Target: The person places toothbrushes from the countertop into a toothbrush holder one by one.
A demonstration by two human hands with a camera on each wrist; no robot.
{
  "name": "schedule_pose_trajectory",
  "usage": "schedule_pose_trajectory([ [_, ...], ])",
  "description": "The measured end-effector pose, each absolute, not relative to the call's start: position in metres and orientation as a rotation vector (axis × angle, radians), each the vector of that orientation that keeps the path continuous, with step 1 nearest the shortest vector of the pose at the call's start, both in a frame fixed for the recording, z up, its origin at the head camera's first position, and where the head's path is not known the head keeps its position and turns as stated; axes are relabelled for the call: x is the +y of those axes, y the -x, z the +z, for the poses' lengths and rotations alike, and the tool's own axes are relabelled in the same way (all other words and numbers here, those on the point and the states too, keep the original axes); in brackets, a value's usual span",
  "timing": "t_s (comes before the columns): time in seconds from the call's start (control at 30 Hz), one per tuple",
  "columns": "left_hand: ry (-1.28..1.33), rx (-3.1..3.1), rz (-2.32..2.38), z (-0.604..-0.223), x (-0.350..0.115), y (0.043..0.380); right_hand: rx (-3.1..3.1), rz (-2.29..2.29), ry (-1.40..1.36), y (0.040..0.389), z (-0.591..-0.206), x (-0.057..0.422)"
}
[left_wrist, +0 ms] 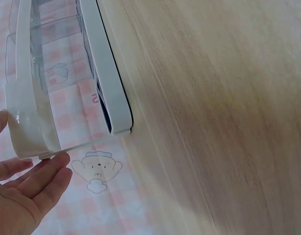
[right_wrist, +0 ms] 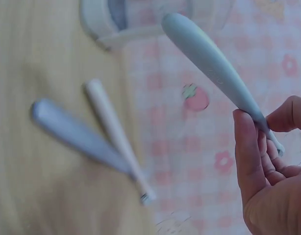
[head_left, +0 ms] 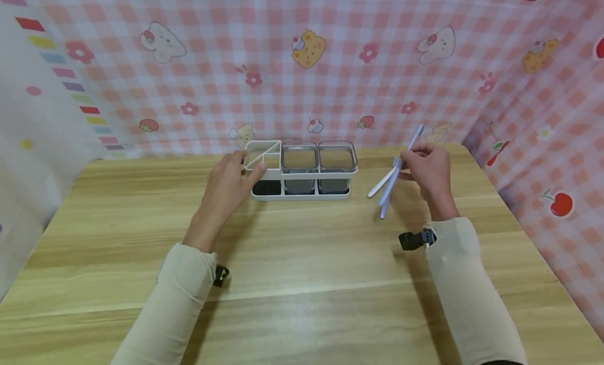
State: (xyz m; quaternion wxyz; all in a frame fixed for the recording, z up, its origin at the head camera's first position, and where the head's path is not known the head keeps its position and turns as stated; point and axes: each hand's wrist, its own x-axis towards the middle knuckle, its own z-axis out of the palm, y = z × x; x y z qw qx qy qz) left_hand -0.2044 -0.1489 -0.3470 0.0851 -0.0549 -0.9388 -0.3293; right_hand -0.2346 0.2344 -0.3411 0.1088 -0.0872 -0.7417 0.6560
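A white toothbrush holder point(head_left: 306, 175) stands near the table's back edge, with a divided compartment at its left end and two clear grey cups point(head_left: 337, 158) beside it. My left hand point(head_left: 228, 176) grips that left end, thumb on the front and fingers at the outer side. To the right of the holder, my right hand point(head_left: 431, 168) pinches a pale blue toothbrush point(right_wrist: 212, 68) between thumb and fingers, its handle slanting out over the table. Below it lie a white toothbrush point(right_wrist: 111, 120) and a lavender toothbrush point(right_wrist: 74, 132), crossing near their heads.
The wooden table point(head_left: 302, 281) extends in front of the holder toward me. A pink checked cloth point(head_left: 212, 66) with cartoon animals hangs right behind the table and along its right side. Black straps point(head_left: 411, 240) sit at both wrists.
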Motion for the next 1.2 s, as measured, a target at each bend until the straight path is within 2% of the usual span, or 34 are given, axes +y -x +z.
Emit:
schedule_pose_trajectory([
  [0.5, 0.157, -2.812, -1.038, -0.348, -0.149, 0.205, -1.886, 2.01, 0.1, 0.226, -0.304, 0.203],
  [1.2, 0.157, -2.814, -1.039, -0.348, -0.151, 0.204, -1.602, 2.133, -0.151, 0.232, -0.287, 0.151],
])
